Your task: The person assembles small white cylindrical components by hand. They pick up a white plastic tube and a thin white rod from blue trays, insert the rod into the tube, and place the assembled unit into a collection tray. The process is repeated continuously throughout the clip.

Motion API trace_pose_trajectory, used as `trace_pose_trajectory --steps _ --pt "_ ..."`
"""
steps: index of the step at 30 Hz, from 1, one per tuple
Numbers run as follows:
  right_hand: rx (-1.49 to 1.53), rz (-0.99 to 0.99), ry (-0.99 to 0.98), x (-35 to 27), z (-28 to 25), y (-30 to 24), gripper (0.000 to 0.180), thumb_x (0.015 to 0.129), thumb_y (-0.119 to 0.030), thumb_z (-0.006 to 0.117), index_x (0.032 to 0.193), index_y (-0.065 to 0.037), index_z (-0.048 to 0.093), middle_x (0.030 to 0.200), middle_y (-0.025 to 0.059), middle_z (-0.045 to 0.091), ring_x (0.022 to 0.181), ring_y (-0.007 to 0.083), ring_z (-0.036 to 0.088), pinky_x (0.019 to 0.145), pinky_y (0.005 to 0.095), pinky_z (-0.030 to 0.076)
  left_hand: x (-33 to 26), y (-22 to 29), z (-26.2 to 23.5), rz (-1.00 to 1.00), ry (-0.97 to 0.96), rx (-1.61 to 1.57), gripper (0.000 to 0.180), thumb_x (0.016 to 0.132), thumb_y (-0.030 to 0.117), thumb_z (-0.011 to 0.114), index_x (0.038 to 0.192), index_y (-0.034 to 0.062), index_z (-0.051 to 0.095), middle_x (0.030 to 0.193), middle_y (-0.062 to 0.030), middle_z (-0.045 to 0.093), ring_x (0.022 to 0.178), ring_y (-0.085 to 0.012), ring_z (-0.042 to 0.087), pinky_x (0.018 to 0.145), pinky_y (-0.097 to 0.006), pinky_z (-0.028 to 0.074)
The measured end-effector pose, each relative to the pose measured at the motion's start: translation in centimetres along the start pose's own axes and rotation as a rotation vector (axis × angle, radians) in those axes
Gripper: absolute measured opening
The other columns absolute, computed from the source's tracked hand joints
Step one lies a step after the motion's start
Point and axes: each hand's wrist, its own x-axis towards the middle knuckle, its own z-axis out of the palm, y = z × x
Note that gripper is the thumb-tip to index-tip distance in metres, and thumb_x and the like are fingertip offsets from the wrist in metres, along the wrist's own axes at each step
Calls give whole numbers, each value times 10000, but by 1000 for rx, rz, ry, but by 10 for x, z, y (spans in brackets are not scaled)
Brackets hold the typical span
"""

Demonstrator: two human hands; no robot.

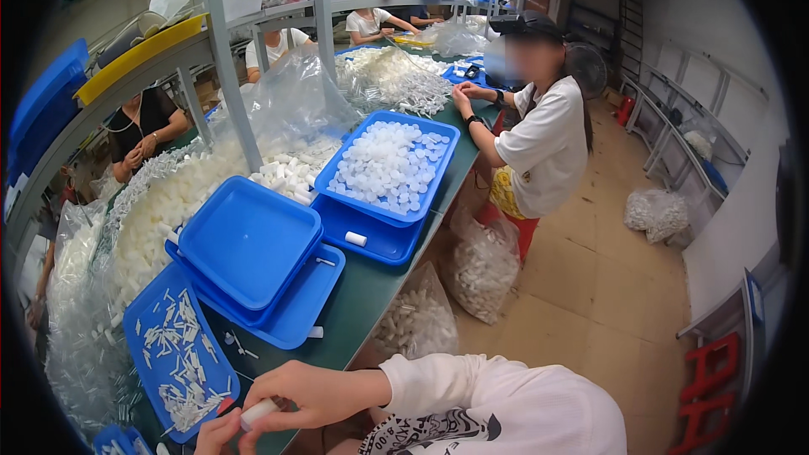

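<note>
1. A long green workbench (pixel 371 286) runs from the lower left toward the upper middle, with a metal shelf frame (pixel 223 50) rising over it.
2. Heaps of white plastic tubes (pixel 168 202) in clear bags lie along the bench's far side; more filled bags (pixel 484 265) sit on the floor below its near edge.
3. A stack of empty blue trays (pixel 253 244) sits mid-bench, the top one tilted across the one beneath.
4. Behind it, a blue tray of white round caps (pixel 388 164) rests on another blue tray holding a single white piece.
5. At lower left a blue tray of small white nozzle parts (pixel 177 354) lies close to the hands.
6. A co-worker in a white shirt (pixel 548 143) sits farther along the bench, hands on it.
7. The right hand (pixel 316 396), in a white sleeve, reaches in from the bottom edge, fingers curled narrowly around a small white tube (pixel 259 412).
8. The left hand (pixel 217 434) meets it at the bottom edge, fingertips pinched on the tube's other end, just beside the nozzle tray's near corner.
</note>
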Motion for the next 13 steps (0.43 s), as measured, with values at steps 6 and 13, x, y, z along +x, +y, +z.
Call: trace_pose_trajectory --steps 6,13 --pt "77 43 23 -16 10 15 225 850 -170 572 970 20 591 779 113 611 631 196 572 562 283 447 -18 -13 7 -62 -47 -8 206 760 -111 619 964 -87 614 980 -182 630 851 -208 612 734 -263 485" --pt "82 52 55 -31 7 20 202 818 -143 584 908 34 625 705 137 613 576 195 556 536 283 423 -28 -23 18 0 -109 4 171 789 -75 608 957 -64 634 993 -186 636 852 -211 615 720 -238 484"
